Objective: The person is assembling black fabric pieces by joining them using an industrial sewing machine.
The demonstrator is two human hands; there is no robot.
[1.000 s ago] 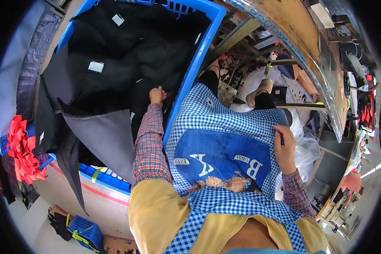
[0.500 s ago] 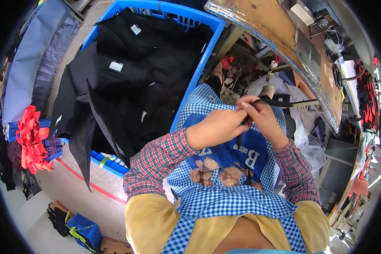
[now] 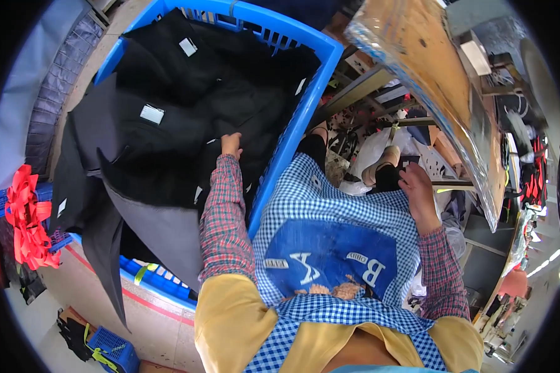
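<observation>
My left hand (image 3: 232, 145) reaches over the big blue crate (image 3: 280, 142), its fingers bent and closed against a black fabric piece (image 3: 239, 105) near the middle of the heap. How much cloth it grips is partly hidden by the hand. Several of the black pieces carry small white labels (image 3: 152, 114). Above the right side of my lap, my right hand (image 3: 419, 194) is raised with its fingers loosely curled and apart. Nothing shows clearly in it. A blue checked apron (image 3: 336, 205) covers my lap.
A worn wooden table (image 3: 410, 50) with a plastic-wrapped edge stands at the front right. Dark grey fabric (image 3: 162, 221) hangs over the crate's near left side. Red strips (image 3: 28, 217) hang at the far left. A smaller blue basket (image 3: 115, 348) sits at lower left.
My hands were together over my lap and have parted. The left has moved forward and left onto the black fabric, the right a little to the right. The view has shifted slightly.
</observation>
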